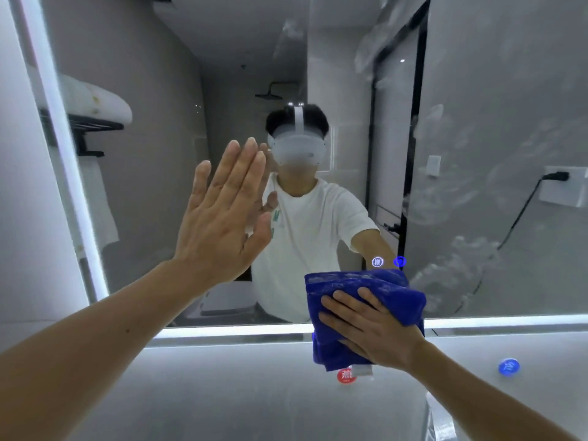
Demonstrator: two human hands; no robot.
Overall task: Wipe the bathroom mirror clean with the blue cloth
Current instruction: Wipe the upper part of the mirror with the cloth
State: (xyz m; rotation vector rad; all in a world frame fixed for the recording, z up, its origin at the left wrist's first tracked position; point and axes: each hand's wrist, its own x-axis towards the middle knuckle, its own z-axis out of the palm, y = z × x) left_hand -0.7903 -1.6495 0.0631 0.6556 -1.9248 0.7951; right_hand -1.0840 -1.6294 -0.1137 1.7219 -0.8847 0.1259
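White smears (445, 198) right of blue cloth (359, 281)

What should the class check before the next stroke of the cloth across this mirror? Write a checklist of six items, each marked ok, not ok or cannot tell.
1. Contact: the right hand presses the blue cloth low on the mirror: ok.
2. Free hand: the left hand holds nothing, open and flat: ok.
3. Left hand off the glass: cannot tell.
4. Lit touch icons uncovered: ok, just above the cloth.
5. Right part of the mirror free of white smears: not ok.
6. Cloth damp enough: cannot tell.
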